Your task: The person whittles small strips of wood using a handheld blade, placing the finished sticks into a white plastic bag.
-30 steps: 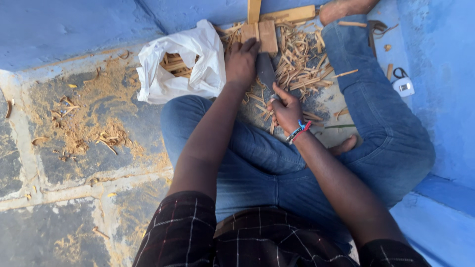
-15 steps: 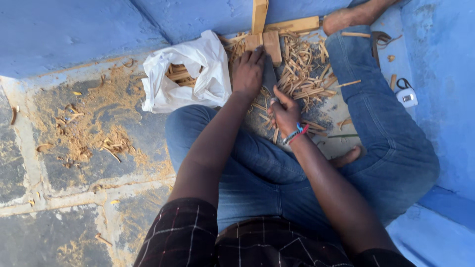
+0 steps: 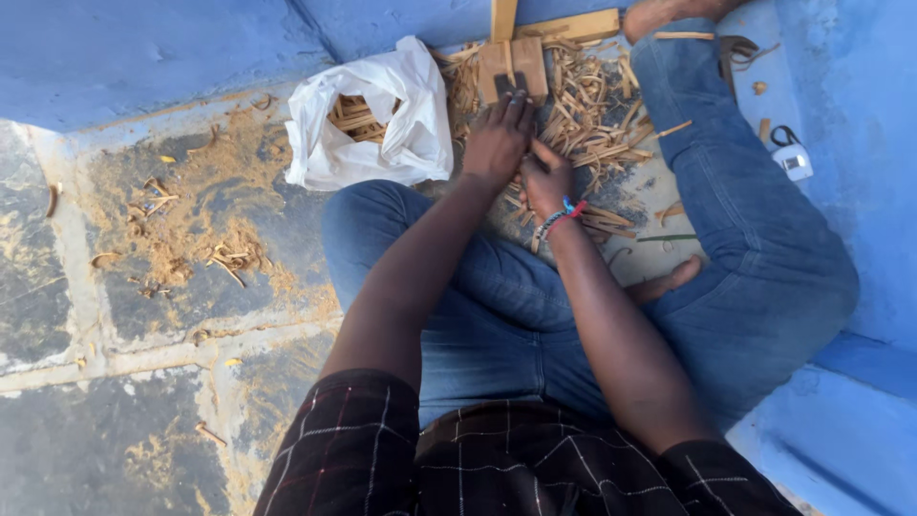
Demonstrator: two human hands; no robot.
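**Hands on the wood block**

Here we sit on the floor point(image 3: 143, 315). Our left hand point(image 3: 497, 143) lies flat on the wood block point(image 3: 513, 65), fingers stretched; our right hand point(image 3: 546, 182) is curled just beside it, contents hidden. The block seems stiff and light; hold its sides. Strips point(image 3: 597, 105) and a white bag point(image 3: 382, 134) lie near.
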